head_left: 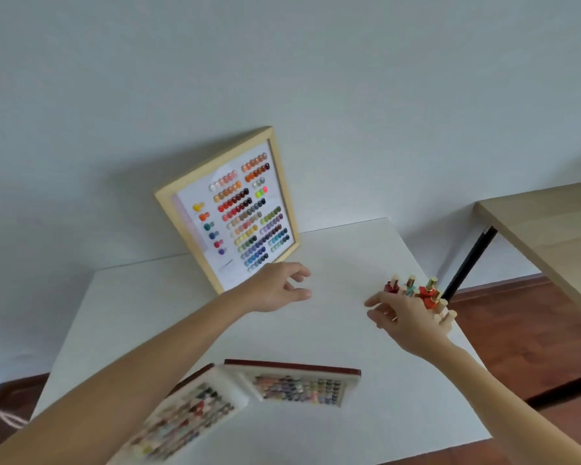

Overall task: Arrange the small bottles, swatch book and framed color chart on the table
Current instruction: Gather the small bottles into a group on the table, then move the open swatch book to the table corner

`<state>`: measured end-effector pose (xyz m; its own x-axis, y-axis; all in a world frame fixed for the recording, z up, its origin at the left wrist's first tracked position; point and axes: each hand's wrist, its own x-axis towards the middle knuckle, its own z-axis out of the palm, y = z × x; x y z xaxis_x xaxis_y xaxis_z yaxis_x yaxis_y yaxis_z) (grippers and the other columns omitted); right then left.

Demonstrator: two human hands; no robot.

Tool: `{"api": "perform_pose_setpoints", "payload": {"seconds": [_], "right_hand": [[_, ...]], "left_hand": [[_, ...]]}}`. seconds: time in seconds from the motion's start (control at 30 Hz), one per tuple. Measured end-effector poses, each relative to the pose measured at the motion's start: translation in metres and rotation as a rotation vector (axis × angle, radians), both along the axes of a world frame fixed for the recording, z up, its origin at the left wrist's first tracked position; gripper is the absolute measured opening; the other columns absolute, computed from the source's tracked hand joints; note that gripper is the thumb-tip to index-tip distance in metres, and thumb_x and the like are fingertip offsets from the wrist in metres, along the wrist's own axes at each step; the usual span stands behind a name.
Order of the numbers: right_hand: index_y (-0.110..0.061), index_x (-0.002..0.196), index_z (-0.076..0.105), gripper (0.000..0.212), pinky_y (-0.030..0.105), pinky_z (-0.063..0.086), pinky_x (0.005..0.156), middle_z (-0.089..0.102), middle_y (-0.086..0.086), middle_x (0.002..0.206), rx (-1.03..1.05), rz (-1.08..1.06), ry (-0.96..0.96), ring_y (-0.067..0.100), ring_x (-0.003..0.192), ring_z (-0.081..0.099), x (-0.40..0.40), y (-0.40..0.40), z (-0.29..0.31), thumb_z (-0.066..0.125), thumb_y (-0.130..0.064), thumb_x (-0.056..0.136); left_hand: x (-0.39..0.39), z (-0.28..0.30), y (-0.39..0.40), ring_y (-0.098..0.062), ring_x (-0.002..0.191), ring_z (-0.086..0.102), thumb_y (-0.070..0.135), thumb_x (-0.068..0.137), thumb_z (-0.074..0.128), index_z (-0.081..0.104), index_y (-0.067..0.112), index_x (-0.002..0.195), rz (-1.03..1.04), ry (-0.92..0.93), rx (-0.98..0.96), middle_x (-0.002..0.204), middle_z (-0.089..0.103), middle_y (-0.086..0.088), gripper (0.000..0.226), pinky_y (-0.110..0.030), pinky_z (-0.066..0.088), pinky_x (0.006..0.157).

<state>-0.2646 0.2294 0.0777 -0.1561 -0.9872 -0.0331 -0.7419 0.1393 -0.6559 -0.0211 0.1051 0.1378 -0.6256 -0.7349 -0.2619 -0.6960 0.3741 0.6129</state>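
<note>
A framed color chart (228,209) with a light wooden frame leans against the wall at the back of the white table (332,330). My left hand (279,286) hovers just below its lower right corner, fingers apart, holding nothing. Several small bottles (426,293) with gold and wooden caps cluster near the table's right edge. My right hand (403,318) is over the near bottles with fingers spread, and it hides some of them. An open swatch book (265,387) with a dark red cover lies near the front edge, its left page under my left forearm.
A second table (550,226) with a light wood top and a black leg (467,263) stands to the right. Brown wooden floor (534,330) shows between the tables. A plain wall runs behind.
</note>
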Motion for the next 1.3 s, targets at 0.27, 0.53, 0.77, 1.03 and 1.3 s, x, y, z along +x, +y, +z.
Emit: {"api": "perform_pose_setpoints", "payload": {"seconds": [0.27, 0.53, 0.77, 1.03, 1.3], "right_hand": [[-0.028, 0.104, 0.068, 0.026, 0.022, 0.056, 0.075, 0.073, -0.012, 0.090, 0.078, 0.278, -0.157, -0.002, 0.079, 0.068, 0.093, 0.010, 0.056, 0.048, -0.040, 0.094], [-0.036, 0.109, 0.064, 0.022, 0.016, 0.052, 0.071, 0.068, -0.019, 0.094, 0.196, 0.475, 0.232, 0.000, 0.083, 0.065, 0.130, 0.036, 0.052, 0.058, -0.043, 0.089], [-0.030, 0.097, 0.064, 0.011, 0.027, 0.056, 0.067, 0.071, -0.010, 0.086, 0.173, 0.477, 0.395, 0.008, 0.073, 0.065, 0.133, 0.030, 0.040, 0.055, -0.029, 0.093], [-0.028, 0.100, 0.062, 0.014, 0.028, 0.058, 0.064, 0.072, -0.008, 0.083, 0.153, 0.583, 0.452, 0.013, 0.071, 0.068, 0.130, -0.002, 0.040, 0.050, -0.031, 0.095], [-0.026, 0.107, 0.062, 0.018, 0.009, 0.047, 0.057, 0.072, -0.009, 0.092, 0.111, 0.719, 0.436, 0.011, 0.069, 0.068, 0.174, -0.051, 0.043, 0.051, -0.034, 0.095]], "left_hand": [[0.154, 0.013, 0.061, -0.010, 0.111, 0.058, 0.049, 0.090, 0.054, 0.050, 0.026, 0.131, 0.113, 0.030, 0.014, 0.129, 0.058, 0.005, 0.048, -0.026, 0.047, 0.094], [0.228, -0.022, 0.116, -0.006, 0.100, 0.062, 0.055, 0.085, 0.058, 0.047, 0.031, 0.129, 0.111, -0.089, -0.001, 0.120, 0.062, 0.010, 0.052, -0.018, 0.050, 0.076], [0.234, -0.039, 0.137, -0.017, 0.066, 0.068, 0.038, 0.098, 0.046, 0.051, 0.020, 0.114, 0.136, -0.217, -0.272, 0.092, 0.072, -0.002, 0.025, -0.029, 0.058, 0.061], [0.229, -0.038, 0.141, -0.017, 0.076, 0.069, 0.037, 0.098, 0.045, 0.050, 0.020, 0.115, 0.229, -0.213, -0.272, 0.112, 0.070, -0.004, 0.025, -0.023, 0.056, 0.064], [0.258, -0.040, 0.142, -0.011, 0.069, 0.065, 0.036, 0.097, 0.047, 0.053, 0.020, 0.116, 0.431, -0.155, -0.283, 0.104, 0.072, 0.001, 0.025, -0.020, 0.054, 0.065]]}}
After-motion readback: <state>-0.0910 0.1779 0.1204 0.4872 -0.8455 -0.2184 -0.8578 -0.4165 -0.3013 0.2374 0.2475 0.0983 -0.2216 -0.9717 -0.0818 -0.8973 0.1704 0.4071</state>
